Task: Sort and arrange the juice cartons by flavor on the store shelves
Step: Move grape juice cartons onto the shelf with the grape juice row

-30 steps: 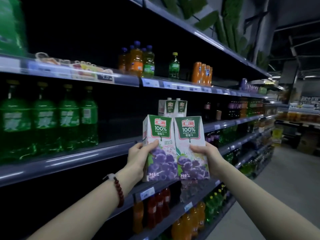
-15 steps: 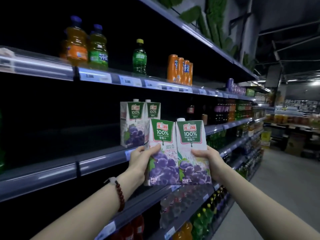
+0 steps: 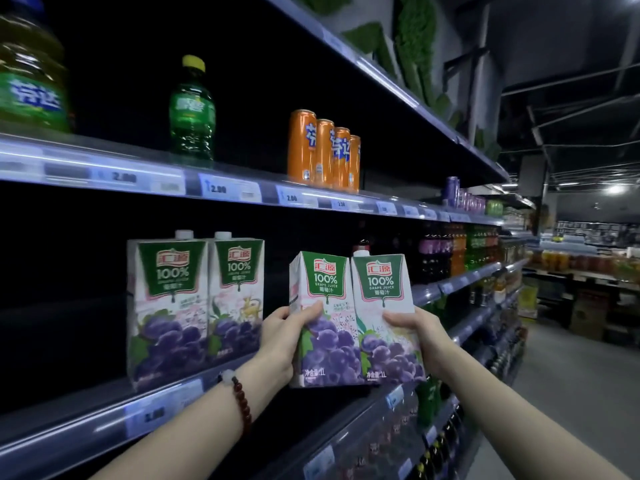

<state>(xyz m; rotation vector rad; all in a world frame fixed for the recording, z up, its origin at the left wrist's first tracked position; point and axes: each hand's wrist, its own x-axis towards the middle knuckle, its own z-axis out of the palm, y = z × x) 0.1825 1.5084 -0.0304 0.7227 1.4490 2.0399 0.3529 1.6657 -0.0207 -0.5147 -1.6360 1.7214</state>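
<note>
Two grape juice cartons are pressed side by side in front of me. My left hand (image 3: 282,344) grips the left grape carton (image 3: 320,327) at its side. My right hand (image 3: 424,332) grips the right grape carton (image 3: 384,313) from the other side. Both are white with a green label and purple grapes, and they hang just above the front edge of the middle shelf (image 3: 104,420). To their left, two more grape cartons (image 3: 194,306) stand upright on that shelf, touching each other. A dark gap lies between the standing pair and the held pair.
On the upper shelf (image 3: 138,174) stand a green soda bottle (image 3: 191,109), several orange cans (image 3: 323,152) and a large bottle (image 3: 31,67) at far left. Coloured drink bottles (image 3: 457,249) fill the middle shelf farther right. Lower shelves hold more bottles. The aisle floor (image 3: 571,393) runs on the right.
My view has come closer to the shelf. The held pair of cartons has risen from below the shelf edge to its level, right of the two standing cartons.
</note>
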